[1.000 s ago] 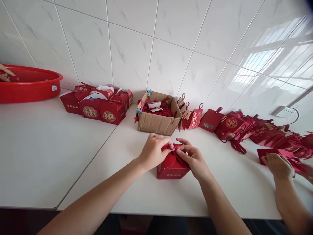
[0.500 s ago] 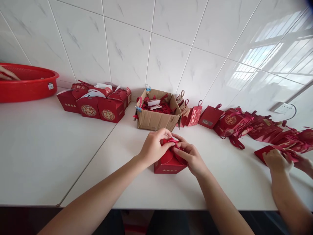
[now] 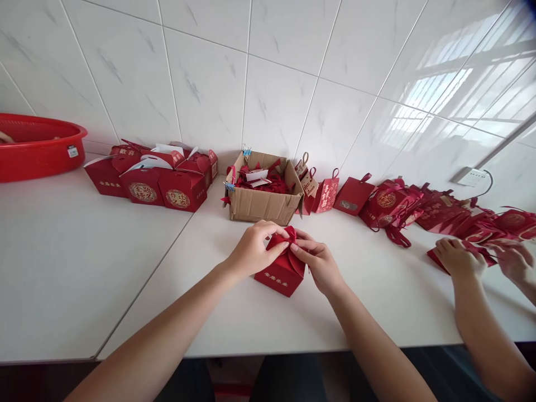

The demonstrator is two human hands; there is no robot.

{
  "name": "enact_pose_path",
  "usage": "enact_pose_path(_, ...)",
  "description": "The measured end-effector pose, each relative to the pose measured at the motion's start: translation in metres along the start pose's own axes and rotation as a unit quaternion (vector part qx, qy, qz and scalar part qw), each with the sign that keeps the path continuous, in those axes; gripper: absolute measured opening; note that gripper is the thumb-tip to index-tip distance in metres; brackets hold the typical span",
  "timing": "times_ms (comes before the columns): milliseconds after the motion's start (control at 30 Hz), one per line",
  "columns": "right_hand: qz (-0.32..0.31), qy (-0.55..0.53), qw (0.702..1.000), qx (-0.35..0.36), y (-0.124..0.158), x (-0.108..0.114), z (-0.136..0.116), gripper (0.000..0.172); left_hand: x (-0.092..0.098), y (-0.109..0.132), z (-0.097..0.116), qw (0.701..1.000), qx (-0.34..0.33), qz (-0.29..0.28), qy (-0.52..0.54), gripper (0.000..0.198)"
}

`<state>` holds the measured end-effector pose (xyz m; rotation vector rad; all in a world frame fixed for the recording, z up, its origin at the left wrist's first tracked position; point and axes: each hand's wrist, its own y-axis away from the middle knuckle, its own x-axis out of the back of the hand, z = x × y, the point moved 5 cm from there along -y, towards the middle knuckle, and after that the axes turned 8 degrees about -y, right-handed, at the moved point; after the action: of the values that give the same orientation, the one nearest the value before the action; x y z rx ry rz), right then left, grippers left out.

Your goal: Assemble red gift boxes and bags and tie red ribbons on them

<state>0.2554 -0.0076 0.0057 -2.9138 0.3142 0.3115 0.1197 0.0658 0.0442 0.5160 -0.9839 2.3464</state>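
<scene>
A red gift box (image 3: 281, 272) with gold characters stands on the white table in front of me, its top flaps folded together. At its top is a red ribbon bow (image 3: 290, 234). My left hand (image 3: 260, 248) pinches the ribbon from the left, thumb and fingers closed. From the right, my right hand (image 3: 316, 259) grips the other side of the same ribbon between thumb and fingers. The exact ends of the ribbon are partly hidden by my fingers.
Behind the box stands a cardboard box (image 3: 263, 206) of red ribbons and tags. Red gift boxes (image 3: 144, 187) are grouped at the left, beside a red basin (image 3: 42, 159). Finished-looking red boxes (image 3: 389, 204) line the wall at right. A co-worker's hands (image 3: 460, 259) handle another red box.
The gift box has turned, so its lettered side now faces more to the front. Both my hands stay at the ribbon. The view has shifted slightly.
</scene>
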Motion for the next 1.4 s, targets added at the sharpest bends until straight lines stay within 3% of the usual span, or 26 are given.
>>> enact_pose_path(233, -0.062, 0.079, 0.995, -0.008, 0.004, -0.004, -0.013, 0.026, -0.001, 0.0, -0.009, 0.999, 0.018, 0.028, -0.015, 0.009)
enact_pose_path(333, -0.058, 0.118, 0.991, -0.002, 0.003, 0.0, -0.015, 0.03, -0.001, -0.001, -0.01, 1.0, 0.014, 0.017, -0.017, 0.01)
enact_pose_path(500, 0.015, 0.253, 0.964, 0.08, -0.001, 0.014, -0.019, 0.022, 0.0, -0.003, -0.011, 0.999, 0.018, -0.035, -0.01, 0.01)
enact_pose_path(733, 0.042, 0.299, 0.932, 0.201, 0.003, 0.015, -0.029, 0.01, 0.0, -0.003, -0.011, 0.995, 0.028, -0.099, -0.01, 0.011)
enact_pose_path(833, 0.044, 0.297, 0.923, 0.242, 0.006, 0.017, -0.035, 0.014, -0.002, -0.002, -0.013, 0.993, 0.034, -0.113, -0.005, 0.013)
enact_pose_path(1000, -0.02, 0.283, 0.929, 0.239, 0.01, 0.022, -0.041, 0.019, -0.004, -0.002, -0.015, 0.99, 0.036, -0.136, -0.002, 0.016)
enact_pose_path(1100, -0.02, 0.266, 0.934, 0.239, 0.008, 0.024, -0.043, 0.037, -0.004, -0.001, -0.012, 0.988, 0.023, -0.153, -0.013, 0.018)
enact_pose_path(1200, 0.006, 0.252, 0.943, 0.216, 0.003, 0.02, -0.039, 0.033, -0.005, 0.0, -0.006, 0.985, -0.001, -0.168, -0.028, 0.021)
enact_pose_path(1333, -0.028, 0.232, 0.96, 0.151, -0.004, 0.005, -0.026, 0.04, -0.007, 0.001, 0.001, 0.985, -0.026, -0.166, -0.041, 0.025)
enact_pose_path(1400, -0.029, 0.226, 0.961, 0.159, -0.004, 0.001, -0.024, 0.03, -0.008, 0.001, 0.003, 0.986, -0.03, -0.157, -0.047, 0.025)
